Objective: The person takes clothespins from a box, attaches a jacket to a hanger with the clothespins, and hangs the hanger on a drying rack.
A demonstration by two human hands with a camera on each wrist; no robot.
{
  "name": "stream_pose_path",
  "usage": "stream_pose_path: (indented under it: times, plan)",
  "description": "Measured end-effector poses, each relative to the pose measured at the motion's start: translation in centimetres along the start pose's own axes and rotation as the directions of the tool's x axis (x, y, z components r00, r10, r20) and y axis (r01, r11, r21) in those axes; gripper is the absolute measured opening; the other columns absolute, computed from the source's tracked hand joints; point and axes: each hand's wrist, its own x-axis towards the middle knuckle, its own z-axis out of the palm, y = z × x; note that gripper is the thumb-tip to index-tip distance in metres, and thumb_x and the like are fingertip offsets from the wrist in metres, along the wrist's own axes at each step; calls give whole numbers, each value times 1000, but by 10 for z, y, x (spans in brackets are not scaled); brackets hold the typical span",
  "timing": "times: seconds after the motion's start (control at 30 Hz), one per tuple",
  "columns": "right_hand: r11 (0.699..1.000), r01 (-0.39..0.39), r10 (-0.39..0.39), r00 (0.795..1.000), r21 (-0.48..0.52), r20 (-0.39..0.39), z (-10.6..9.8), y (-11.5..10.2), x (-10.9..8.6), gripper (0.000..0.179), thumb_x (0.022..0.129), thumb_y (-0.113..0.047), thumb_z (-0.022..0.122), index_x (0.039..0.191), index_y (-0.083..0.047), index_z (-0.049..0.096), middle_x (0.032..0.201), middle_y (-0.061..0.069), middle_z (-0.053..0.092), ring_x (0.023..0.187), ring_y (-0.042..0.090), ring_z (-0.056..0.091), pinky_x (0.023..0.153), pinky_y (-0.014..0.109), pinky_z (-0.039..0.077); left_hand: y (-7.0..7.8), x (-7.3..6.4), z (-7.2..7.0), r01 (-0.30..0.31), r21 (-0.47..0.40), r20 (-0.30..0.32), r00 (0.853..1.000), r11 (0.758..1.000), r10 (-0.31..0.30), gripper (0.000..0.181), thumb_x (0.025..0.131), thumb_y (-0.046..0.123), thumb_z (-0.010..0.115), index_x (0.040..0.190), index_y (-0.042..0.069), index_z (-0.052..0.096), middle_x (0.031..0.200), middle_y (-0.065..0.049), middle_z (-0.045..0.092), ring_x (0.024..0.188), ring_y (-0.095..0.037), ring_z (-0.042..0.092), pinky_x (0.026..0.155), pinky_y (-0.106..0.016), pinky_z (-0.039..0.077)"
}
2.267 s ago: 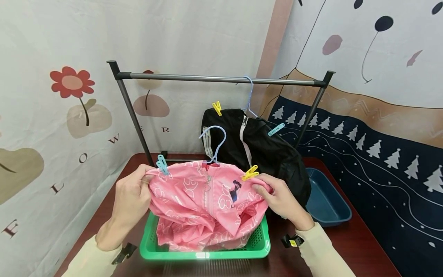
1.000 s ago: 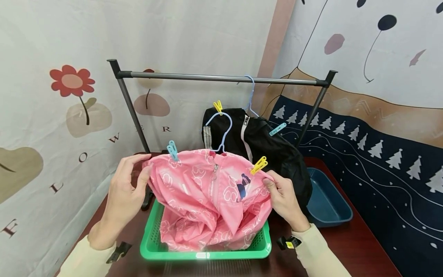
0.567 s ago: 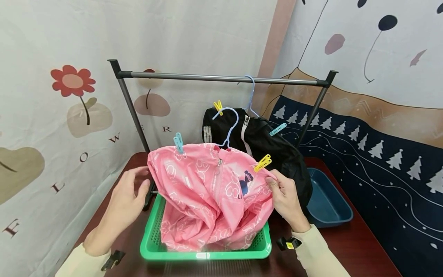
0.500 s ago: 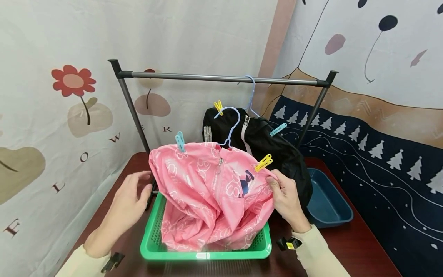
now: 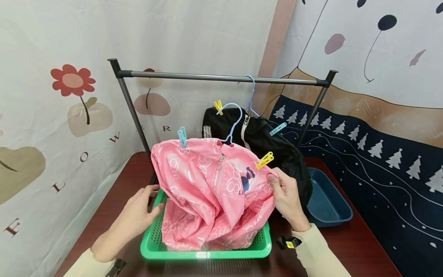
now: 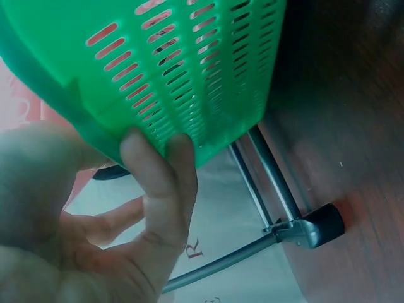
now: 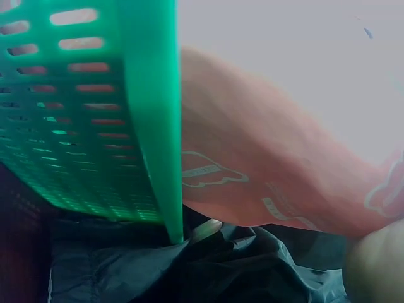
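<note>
A pink jacket with white prints is on a light-blue hanger, its lower part bunched in a green basket. Clipped along the top are a blue clothespin at left and a yellow clothespin at right. My right hand pinches the jacket's right shoulder edge between thumb and fingers. My left hand, loosely bent and off the jacket, is at the basket's left rim. In the left wrist view its fingertips overlap the slotted basket wall; firm contact cannot be judged.
Behind stands a dark metal rack. A black jacket hangs there on a second blue hanger, with a yellow clothespin and a blue clothespin. A dark-blue tray lies right on the brown table.
My left hand has let go of the jacket's left shoulder and moved down to the basket rim. The jacket and hanger have risen and shifted right; my right hand has kept its hold.
</note>
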Motion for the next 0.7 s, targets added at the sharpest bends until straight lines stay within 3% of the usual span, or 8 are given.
stream_pose_path:
  times: [0.33,0.7]
  plan:
    - [999,21,-22,1000,-32,-22,-2,-5,1,18,117,1,63,111,-4,79,75,7,65,62,12,66,56,22,57,0,3,1,30,-1,3,1000,1000,-30,52,102,9,83,148,-5,63,112,-16,82,88,-17,74,71,-34,58]
    - [996,77,-80,995,-41,-59,-5,-6,5,21,114,5,64,107,-5,80,72,6,60,61,11,59,55,25,48,-5,8,-6,72,14,36,997,997,-73,47,104,9,80,146,-8,68,115,-21,81,92,-26,74,73,-39,56]
